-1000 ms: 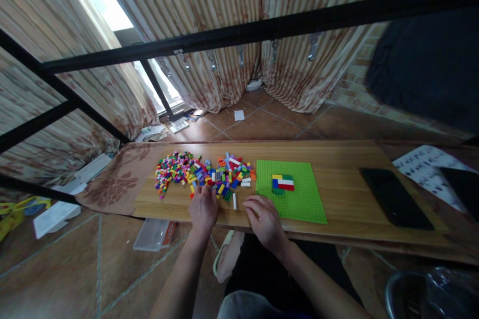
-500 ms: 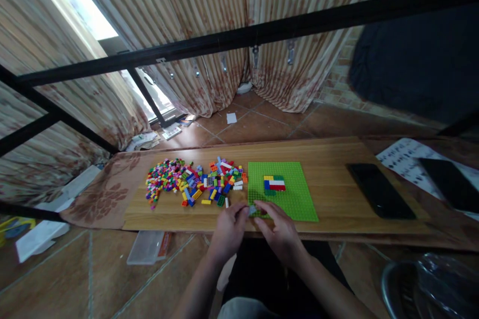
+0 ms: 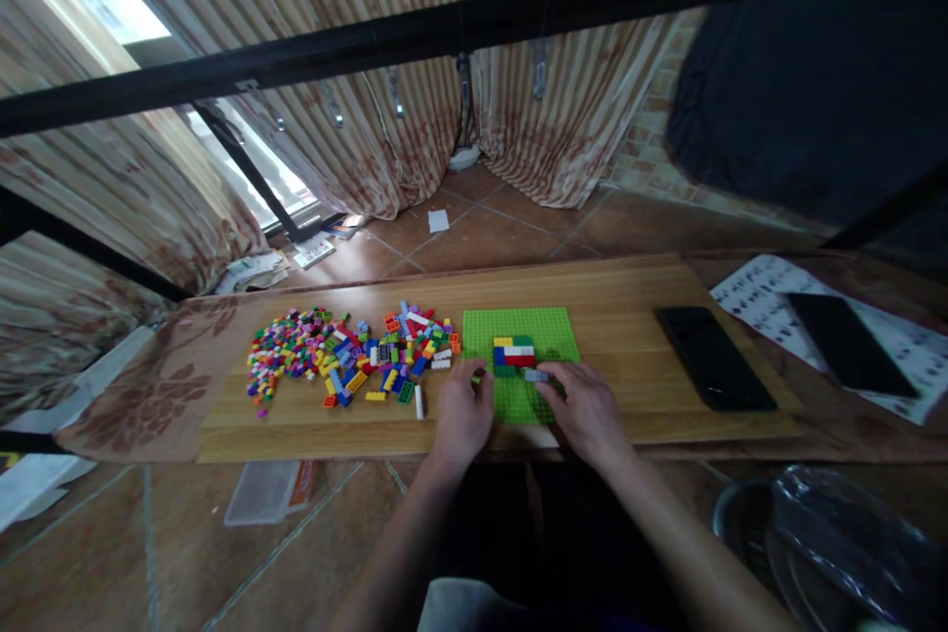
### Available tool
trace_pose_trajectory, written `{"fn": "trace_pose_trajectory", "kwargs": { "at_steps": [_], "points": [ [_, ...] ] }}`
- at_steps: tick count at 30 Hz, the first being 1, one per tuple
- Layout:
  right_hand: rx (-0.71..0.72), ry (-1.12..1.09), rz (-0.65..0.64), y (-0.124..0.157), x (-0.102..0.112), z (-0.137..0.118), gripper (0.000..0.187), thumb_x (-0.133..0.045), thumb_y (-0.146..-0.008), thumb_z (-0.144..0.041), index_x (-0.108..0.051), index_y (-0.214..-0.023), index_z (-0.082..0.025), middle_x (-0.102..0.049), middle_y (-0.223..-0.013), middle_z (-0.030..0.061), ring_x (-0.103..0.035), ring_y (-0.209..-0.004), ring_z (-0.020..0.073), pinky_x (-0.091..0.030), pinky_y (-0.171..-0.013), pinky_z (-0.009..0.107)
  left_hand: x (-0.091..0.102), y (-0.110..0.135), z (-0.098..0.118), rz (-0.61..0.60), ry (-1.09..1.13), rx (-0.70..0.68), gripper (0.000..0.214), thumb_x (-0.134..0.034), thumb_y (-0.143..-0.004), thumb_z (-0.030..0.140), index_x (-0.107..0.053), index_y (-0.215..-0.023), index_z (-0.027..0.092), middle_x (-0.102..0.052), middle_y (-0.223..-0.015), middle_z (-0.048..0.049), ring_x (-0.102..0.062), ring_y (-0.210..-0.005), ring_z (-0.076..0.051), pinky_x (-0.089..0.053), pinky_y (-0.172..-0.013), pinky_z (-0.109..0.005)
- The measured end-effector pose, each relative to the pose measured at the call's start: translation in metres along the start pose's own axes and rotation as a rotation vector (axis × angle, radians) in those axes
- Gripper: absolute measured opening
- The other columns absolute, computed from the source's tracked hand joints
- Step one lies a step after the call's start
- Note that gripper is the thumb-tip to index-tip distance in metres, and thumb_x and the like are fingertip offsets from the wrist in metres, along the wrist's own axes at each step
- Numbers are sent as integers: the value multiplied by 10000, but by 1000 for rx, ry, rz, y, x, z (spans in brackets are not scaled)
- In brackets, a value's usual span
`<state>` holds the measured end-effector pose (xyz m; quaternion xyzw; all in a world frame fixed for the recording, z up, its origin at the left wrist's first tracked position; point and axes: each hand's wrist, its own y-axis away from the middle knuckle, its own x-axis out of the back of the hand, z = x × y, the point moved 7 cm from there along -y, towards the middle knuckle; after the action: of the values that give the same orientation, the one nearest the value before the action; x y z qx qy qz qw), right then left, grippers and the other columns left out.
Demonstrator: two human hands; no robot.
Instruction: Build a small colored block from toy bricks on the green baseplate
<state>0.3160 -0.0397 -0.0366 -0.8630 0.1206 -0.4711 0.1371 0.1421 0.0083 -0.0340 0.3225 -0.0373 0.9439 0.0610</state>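
My right hand [image 3: 589, 407] pinches a small grey toy brick [image 3: 536, 375] between thumb and fingertips, just to the near right of a built block of bricks. That block of yellow, green, blue, white and red bricks [image 3: 518, 355] sits on the green studded baseplate [image 3: 559, 321]. At the baseplate's left edge, my left hand [image 3: 463, 415] has its fingers bent and slightly apart. Green shows between its thumb and forefinger, and I see no brick held there. A white brick [image 3: 419, 402] lies on the board to the left of that hand.
Loose bricks of many colours [image 3: 348, 355] spread over the left half of the wooden board [image 3: 614, 296]. A black phone-like slab [image 3: 711, 355] lies at the right. Beyond it, a second dark slab [image 3: 851, 341] rests on a printed sheet [image 3: 770, 281]. A black metal bar [image 3: 415, 35] crosses above.
My right hand has carried the grey brick away from my left hand, up beside the built block. The hands have parted, and the whole view has shifted a little.
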Motion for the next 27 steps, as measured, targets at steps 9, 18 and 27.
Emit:
{"fn": "trace_pose_trajectory", "kwargs": {
  "at_steps": [9, 18, 27],
  "points": [
    [22, 2, 16, -12, -14, 7, 220, -578, -871, -343, -687, -1029, -234, -658, -941, 54, -536, -895, 224, -428, -805, 364, -12, -19, 0, -22, -78, 15, 268, -557, -817, 178, -607, -1077, 142, -665, -1002, -89, -624, -907, -182, -483, -833, -314],
    [-87, -75, 48, -10, -13, 16, 240, -593, -856, -387, -687, -1010, -227, -679, -943, 49, -573, -903, 226, -440, -808, 368, -13, -19, 9, -36, -218, 112, 332, -613, -807, 321, -597, -1094, 154, -673, -1016, -94, -633, -941, -211, -470, -807, -312],
    [-131, -158, 100, -11, -13, 19, 211, -603, -845, -423, -713, -839, -243, -682, -855, 33, -593, -832, 204, -434, -793, 357, -19, -17, 15, -22, -400, 202, 446, -614, -789, 500, -554, -1097, 183, -653, -1052, -100, -645, -923, -221, -449, -751, -300]
  ]
}}
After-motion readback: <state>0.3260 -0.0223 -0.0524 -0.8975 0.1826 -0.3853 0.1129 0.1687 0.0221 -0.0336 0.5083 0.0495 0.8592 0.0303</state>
